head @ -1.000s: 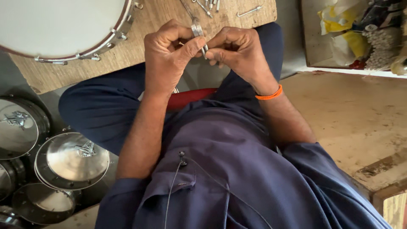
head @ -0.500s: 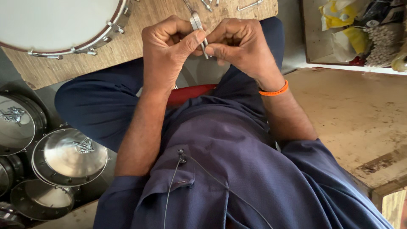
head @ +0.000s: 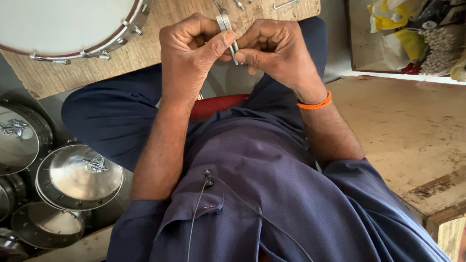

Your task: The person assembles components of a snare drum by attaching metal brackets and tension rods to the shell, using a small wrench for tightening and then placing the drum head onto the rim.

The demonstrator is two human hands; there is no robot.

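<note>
Metal hook (head: pixel 227 30), lower end hidden, pinched between left hand (head: pixel 190 53) and right hand (head: pixel 272 51).

We see only part of the small shiny metal bracket (head: pixel 224 23): its lower end disappears between the thumb and fingers of our left hand (head: pixel 191 53) and right hand (head: pixel 273 51), so we cannot tell its full shape or how it is gripped. The round white-skinned drum with chrome lugs (head: pixel 58 26) is cut off by the top and left edges. The loose small metal parts (head: pixel 285 4) on the wooden board run off the top edge. The stacked shiny metal drum shells (head: pixel 77 174) are cropped at the left. The crumpled yellow and white bags (head: pixel 398 29) are too jumbled to tell apart.
</note>
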